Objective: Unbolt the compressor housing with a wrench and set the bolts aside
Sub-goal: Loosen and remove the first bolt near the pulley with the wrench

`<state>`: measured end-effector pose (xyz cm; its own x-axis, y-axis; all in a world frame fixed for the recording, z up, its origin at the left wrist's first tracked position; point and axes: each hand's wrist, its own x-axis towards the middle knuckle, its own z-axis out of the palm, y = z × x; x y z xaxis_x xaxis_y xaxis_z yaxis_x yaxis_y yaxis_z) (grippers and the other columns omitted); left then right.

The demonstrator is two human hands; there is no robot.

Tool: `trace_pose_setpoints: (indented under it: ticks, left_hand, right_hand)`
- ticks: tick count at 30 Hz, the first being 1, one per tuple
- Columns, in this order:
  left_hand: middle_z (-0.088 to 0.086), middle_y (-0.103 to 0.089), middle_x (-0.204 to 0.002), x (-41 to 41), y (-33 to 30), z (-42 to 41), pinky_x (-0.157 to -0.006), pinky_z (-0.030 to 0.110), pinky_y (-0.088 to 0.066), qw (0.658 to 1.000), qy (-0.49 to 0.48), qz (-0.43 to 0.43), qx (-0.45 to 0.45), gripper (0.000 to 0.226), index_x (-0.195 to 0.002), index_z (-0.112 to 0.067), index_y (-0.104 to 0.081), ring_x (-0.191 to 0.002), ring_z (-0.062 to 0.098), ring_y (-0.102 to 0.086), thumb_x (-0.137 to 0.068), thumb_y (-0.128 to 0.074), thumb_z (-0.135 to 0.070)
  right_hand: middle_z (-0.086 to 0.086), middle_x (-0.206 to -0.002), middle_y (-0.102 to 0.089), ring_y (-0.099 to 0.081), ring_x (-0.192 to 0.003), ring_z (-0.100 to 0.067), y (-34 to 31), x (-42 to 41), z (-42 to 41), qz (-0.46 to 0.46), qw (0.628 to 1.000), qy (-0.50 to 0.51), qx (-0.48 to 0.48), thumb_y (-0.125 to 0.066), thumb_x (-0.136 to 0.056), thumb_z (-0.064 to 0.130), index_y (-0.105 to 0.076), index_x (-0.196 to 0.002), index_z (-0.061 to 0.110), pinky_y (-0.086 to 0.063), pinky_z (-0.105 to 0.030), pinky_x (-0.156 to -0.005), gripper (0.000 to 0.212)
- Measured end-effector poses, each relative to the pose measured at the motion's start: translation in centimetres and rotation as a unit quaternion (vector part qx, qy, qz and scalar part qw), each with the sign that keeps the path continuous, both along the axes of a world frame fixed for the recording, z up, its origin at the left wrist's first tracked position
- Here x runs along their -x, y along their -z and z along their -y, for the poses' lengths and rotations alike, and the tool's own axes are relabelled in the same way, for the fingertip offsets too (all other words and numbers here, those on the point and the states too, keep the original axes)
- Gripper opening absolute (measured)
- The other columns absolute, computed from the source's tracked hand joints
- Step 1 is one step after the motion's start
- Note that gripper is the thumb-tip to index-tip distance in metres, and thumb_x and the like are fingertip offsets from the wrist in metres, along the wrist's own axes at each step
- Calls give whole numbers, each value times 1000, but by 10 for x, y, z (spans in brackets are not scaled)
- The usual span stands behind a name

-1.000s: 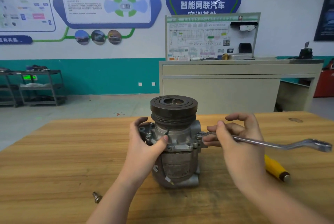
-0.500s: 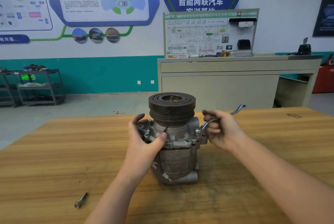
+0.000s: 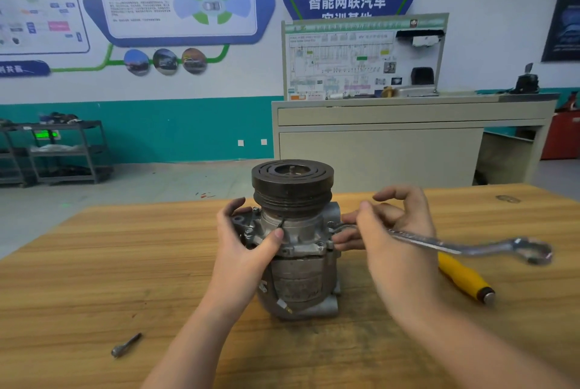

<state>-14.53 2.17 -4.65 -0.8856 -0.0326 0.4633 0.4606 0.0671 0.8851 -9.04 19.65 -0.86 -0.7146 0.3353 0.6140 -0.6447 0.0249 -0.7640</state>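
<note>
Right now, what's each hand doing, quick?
Left hand: closed around the compressor.
Right hand: holding the wrench, some fingers loose.

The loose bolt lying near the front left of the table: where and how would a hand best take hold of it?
Probably by the shank, pinched across its width from above. The bolt lies flat on the table, head toward the near edge, so only its top and sides are free. It sits left of the compressor, on the side of the left hand; the right hand holds the wrench.
</note>
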Motion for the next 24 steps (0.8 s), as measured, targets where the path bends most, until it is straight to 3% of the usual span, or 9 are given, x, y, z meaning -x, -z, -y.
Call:
trace_pose_setpoints:
  ticks: [3,7,9,12,14,16,21,24]
  left_hand:
    - [-12,-52,-125,-1,0,1,-76,7,-47,1000,3,6,-5,78,-132,-38,-33,-105,-10,-56,-65,-73,-43]
    - [-14,-52,-125,4,5,2,-76,9,-46,1000,-5,0,3,65,-131,-40,-33,-101,-17,-55,-81,-73,-28]
    - [-16,-52,-124,5,5,2,-74,6,-46,1000,-6,-1,4,64,-131,-40,-33,-101,-18,-54,-82,-73,-27]
    - [-15,-52,-124,5,5,1,-76,9,-46,1000,-10,-1,6,64,-132,-38,-33,-102,-17,-54,-82,-72,-26]
    - [-15,-51,-124,4,5,1,-79,12,-44,1000,-11,0,5,63,-131,-39,-32,-104,-14,-54,-83,-72,-25]
    - [-15,-51,-125,3,5,1,-82,13,-43,1000,-12,0,6,63,-131,-39,-32,-105,-13,-53,-84,-72,-25]
    - [-11,-51,-127,5,5,1,-84,14,-41,1000,-13,2,2,64,-132,-38,-33,-110,-7,-52,-83,-74,-28]
    - [-10,-52,-127,6,5,0,-83,12,-43,1000,-13,3,-3,65,-131,-37,-34,-108,-10,-54,-80,-74,-33]
  right_hand:
    - [-2,-78,-69,-69,-55,-20,6,0,6,-27,998,48,-8,-54,-94,5,-44,-86,41,-56,-26,-50,39]
    - [-6,-75,-67,-66,-50,-21,5,0,0,-20,997,67,21,-50,-95,2,-42,-89,30,-54,-26,-46,30]
    - [-1,-73,-67,-65,-48,-14,4,0,1,-30,993,107,-35,-51,-94,9,-42,-86,36,-51,-22,-43,30]
    - [6,-65,-65,-64,-49,-6,2,-2,9,-54,976,163,-131,-54,-90,27,-40,-86,49,-54,-29,-45,26]
    - [6,-63,-64,-65,-50,-5,1,-3,14,-67,973,158,-155,-52,-88,37,-38,-88,48,-55,-30,-44,18]
    - [3,-60,-63,-65,-48,-4,0,-2,18,-74,976,154,-134,-52,-89,38,-39,-89,40,-54,-28,-43,13]
    - [5,-70,-68,-65,-46,-13,-1,2,19,-52,986,157,2,-57,-94,24,-39,-86,42,-54,-32,-42,27]
    - [-2,-63,-65,-64,-44,-11,-1,2,23,-37,983,177,29,-56,-94,25,-38,-86,37,-51,-25,-41,23]
